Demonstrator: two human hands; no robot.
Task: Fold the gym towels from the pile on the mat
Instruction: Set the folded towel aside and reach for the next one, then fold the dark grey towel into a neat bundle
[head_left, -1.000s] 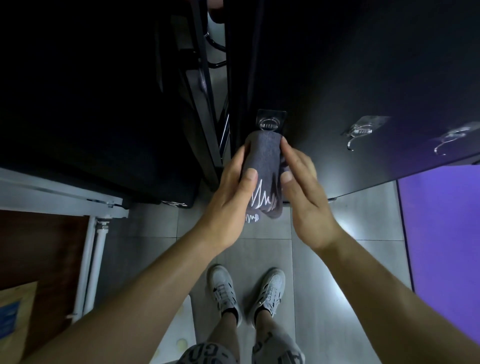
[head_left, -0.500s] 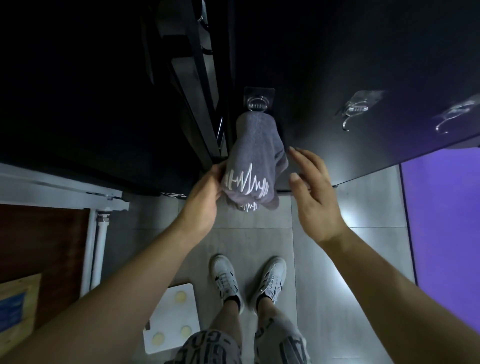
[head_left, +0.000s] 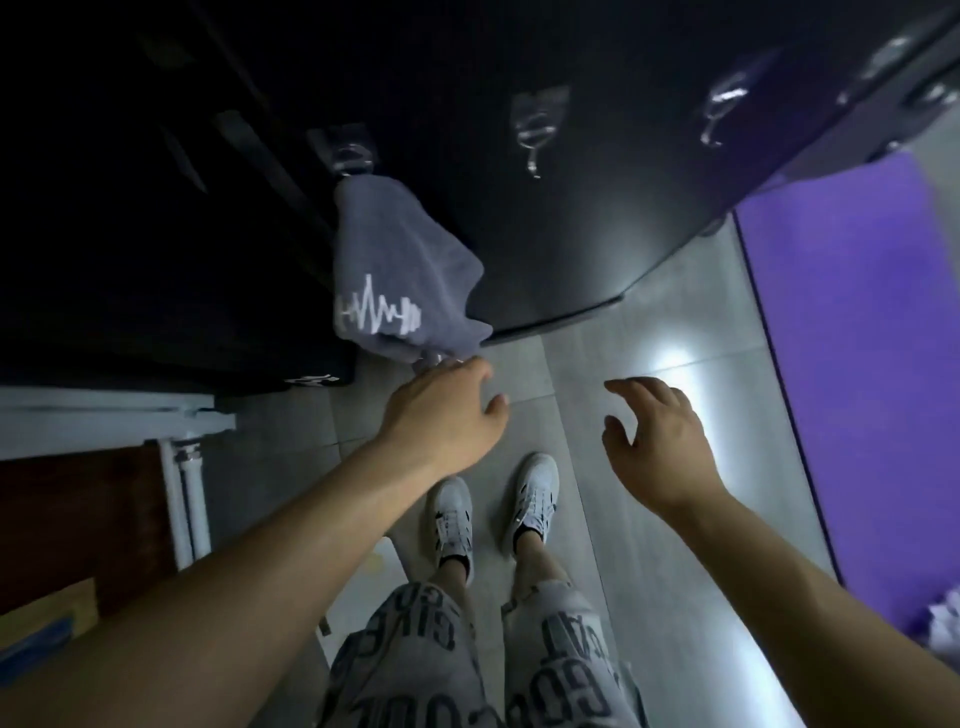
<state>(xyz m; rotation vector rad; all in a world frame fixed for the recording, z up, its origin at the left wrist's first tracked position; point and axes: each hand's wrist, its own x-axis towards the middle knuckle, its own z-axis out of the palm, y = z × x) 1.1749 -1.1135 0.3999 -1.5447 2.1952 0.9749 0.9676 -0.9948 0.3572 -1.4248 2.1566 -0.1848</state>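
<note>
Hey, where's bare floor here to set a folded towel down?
Bare tiles lie between the dark cabinet and the purple mat, right of the shoes. The mat's upper stretch looks bare too. The left is crowded: a white frame, a white board by the feet, and the hanging towel.

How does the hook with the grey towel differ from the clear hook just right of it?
The towel hook is loaded: the grey towel hangs from it, hiding its prong. The neighbouring hook is bare, its curved prong showing. The towel hook sits at the edge of the dark panel; the neighbouring hook sits farther along, toward the purple mat. Both look like clear stick-on hooks on that panel.
</note>
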